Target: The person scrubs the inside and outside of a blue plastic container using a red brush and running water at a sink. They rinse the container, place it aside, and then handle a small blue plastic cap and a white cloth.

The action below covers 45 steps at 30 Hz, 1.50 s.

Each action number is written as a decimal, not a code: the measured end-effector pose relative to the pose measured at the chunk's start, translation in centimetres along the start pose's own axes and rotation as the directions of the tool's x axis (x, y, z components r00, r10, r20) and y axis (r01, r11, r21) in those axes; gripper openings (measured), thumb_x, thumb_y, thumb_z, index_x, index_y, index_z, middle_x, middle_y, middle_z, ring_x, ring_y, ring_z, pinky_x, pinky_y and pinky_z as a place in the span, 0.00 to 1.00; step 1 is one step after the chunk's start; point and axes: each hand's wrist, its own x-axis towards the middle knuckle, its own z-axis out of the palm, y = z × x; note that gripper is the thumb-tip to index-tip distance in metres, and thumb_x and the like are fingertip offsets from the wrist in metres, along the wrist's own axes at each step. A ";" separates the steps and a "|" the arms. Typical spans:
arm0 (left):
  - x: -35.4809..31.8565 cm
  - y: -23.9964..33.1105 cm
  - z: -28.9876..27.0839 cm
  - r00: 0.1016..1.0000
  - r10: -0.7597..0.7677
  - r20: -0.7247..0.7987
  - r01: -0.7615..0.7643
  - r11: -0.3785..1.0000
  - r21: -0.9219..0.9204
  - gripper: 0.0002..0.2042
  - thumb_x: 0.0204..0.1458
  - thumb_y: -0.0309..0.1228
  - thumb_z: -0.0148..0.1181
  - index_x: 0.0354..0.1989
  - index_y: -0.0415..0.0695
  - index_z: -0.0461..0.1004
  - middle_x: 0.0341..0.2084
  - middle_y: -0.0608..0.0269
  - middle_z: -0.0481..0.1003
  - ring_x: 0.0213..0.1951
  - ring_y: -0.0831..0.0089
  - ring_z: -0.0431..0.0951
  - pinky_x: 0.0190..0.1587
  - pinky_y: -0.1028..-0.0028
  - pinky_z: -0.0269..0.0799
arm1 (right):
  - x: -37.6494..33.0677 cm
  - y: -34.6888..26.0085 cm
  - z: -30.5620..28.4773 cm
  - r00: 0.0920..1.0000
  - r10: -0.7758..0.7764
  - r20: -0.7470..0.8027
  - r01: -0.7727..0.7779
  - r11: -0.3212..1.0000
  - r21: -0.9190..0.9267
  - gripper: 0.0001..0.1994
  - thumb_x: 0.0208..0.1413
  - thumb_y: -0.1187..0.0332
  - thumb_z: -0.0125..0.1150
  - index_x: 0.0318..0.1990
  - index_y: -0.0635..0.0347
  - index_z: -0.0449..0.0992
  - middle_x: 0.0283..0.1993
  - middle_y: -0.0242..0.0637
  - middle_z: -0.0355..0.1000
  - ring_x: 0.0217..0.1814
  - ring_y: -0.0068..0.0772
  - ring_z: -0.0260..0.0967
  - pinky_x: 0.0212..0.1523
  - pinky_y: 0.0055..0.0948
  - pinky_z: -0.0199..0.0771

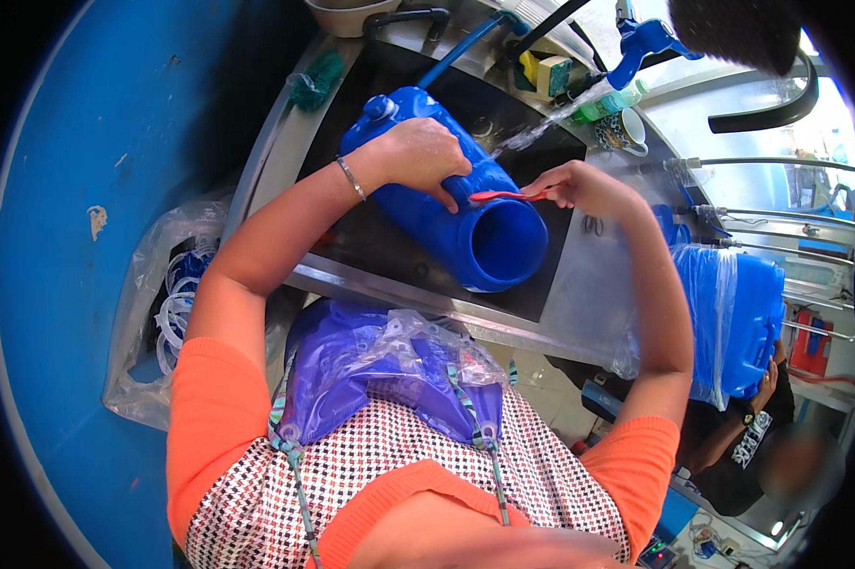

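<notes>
A big blue plastic jug (465,223) lies on its side over the steel sink (352,256), its wide open mouth turned toward me. My left hand (423,156) grips the top of the jug's body. My right hand (579,185) pinches a thin red strip (508,196) and holds it at the upper rim of the mouth. A stream of water (551,119) runs from a blue tap (645,43) down onto the jug near my hands.
A large blue drum (86,284) fills the left. Beside it hangs a clear bag of white rings (172,303). A green brush (314,81), a sponge (551,71) and a patterned mug (625,131) sit around the sink. At right a plastic-wrapped blue container (731,318) is held by another person's hand (764,379).
</notes>
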 end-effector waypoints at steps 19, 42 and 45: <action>-1.9 -0.8 -0.3 0.949 -0.315 0.010 0.315 0.948 -0.031 0.27 0.43 0.61 0.62 0.28 0.44 0.77 0.23 0.55 0.78 0.33 0.55 0.81 0.36 0.61 0.77 | -1.4 3.8 0.5 0.872 0.271 -0.407 -0.252 0.962 0.102 0.17 0.58 0.79 0.53 0.51 0.51 0.80 0.23 0.23 0.60 0.25 0.15 0.57 0.26 0.18 0.59; 2.7 3.4 2.1 0.832 -0.551 0.067 0.515 0.721 -0.464 0.18 0.56 0.40 0.57 0.38 0.31 0.73 0.36 0.35 0.77 0.42 0.44 0.78 0.48 0.56 0.73 | 1.6 -5.6 -1.7 0.798 -0.365 -0.480 -0.451 0.167 -0.877 0.11 0.50 0.73 0.59 0.42 0.50 0.80 0.35 0.35 0.76 0.34 0.39 0.76 0.36 0.33 0.76; 2.7 4.1 1.9 0.804 -0.594 0.021 0.526 0.696 -0.488 0.18 0.56 0.39 0.57 0.38 0.30 0.72 0.34 0.37 0.77 0.39 0.46 0.79 0.45 0.58 0.75 | 2.4 -6.5 -3.7 0.844 -0.213 -0.493 -0.489 0.076 -0.869 0.08 0.50 0.72 0.60 0.38 0.56 0.81 0.38 0.37 0.78 0.39 0.40 0.78 0.37 0.31 0.79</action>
